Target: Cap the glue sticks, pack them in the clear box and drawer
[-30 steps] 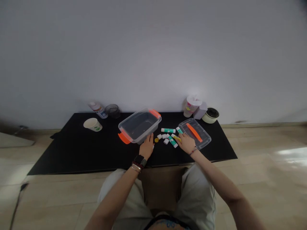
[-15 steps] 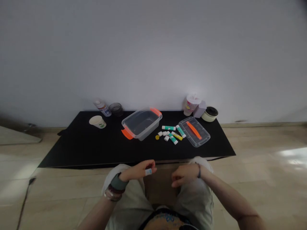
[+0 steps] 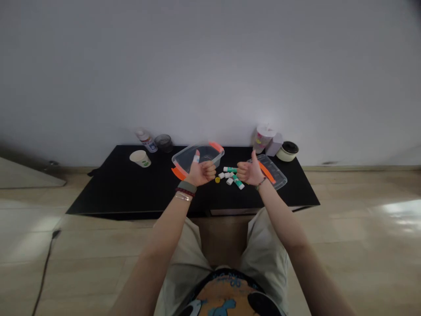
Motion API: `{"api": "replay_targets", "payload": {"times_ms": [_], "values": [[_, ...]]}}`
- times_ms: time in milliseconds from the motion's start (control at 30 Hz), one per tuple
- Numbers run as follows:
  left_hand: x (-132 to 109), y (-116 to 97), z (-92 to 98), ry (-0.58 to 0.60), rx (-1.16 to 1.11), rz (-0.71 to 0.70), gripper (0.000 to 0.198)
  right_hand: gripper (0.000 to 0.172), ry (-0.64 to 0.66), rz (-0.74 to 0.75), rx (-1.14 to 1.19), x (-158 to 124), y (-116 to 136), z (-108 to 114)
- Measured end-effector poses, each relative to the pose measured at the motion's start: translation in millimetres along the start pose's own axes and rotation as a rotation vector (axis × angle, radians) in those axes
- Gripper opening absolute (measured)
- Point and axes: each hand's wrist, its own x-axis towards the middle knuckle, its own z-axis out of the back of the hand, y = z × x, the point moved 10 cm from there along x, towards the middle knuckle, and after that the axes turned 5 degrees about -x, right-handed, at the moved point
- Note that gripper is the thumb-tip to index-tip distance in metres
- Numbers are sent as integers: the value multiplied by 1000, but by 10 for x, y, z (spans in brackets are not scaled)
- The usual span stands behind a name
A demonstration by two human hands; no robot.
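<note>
My left hand [image 3: 201,172] is held up in front of the clear plastic box [image 3: 218,159], fingers curled in and thumb raised, with nothing in it. A small white plaster or tape wraps that thumb. My right hand [image 3: 250,172] makes the same thumb-up fist, also holding nothing, in front of the clear lid [image 3: 280,178] with its orange handle. Between the hands lie a green-and-white glue stick [image 3: 229,169], another glue stick [image 3: 238,182], several white caps [image 3: 229,181] and a yellow cap [image 3: 217,180]. My right hand hides other sticks.
A paper cup [image 3: 140,159], a spray-type bottle [image 3: 147,140] and a dark glass bowl [image 3: 163,143] stand at the left of the black table [image 3: 131,193]. At the back right are a lidded cup [image 3: 262,139], a pale box [image 3: 274,145] and a cream pot [image 3: 287,151]. A wall rises behind.
Both hands have risen from near my knees to above the table. Their fingers have curled into fists with thumbs up. The view has shifted slightly; the objects lie as before.
</note>
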Motion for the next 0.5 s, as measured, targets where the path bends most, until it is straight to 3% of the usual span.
{"api": "replay_targets", "payload": {"times_ms": [100, 200, 500], "values": [[72, 374, 295, -33, -19, 116, 70, 68, -70, -133, 38, -4, -464, 314], [89, 580, 493, -47, -29, 158, 71, 70, -92, -160, 48, -51, -647, 441], [156, 492, 504, -57, -40, 114, 72, 73, -83, -151, 32, -47, -623, 440]]}}
